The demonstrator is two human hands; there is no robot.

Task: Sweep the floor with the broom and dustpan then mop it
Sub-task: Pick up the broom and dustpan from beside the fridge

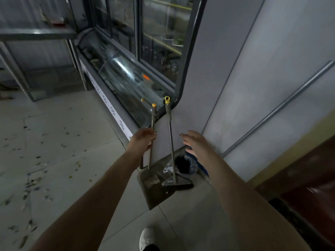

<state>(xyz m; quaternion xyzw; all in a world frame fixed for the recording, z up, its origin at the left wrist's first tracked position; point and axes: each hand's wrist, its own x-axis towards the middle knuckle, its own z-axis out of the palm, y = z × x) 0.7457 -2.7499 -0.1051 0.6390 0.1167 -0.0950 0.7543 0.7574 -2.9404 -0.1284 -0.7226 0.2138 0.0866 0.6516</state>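
Though apart, broom (171, 142) near right hand (196, 144)

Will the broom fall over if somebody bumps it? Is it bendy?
Probably tippy: the broom stands almost upright on its narrow brush, and its thin pole seems only to lean by the wall. The pole looks like metal, so it is likely stiff, not bendy. It is slim, so it is probably light enough for the open right hand near it.

Location type: small shop, prob. food retail. Indicators: curved-glass display counter (126, 77), steel-framed window (159, 42), metal shelving (36, 32), tiled floor (59, 124) w/ scattered debris.
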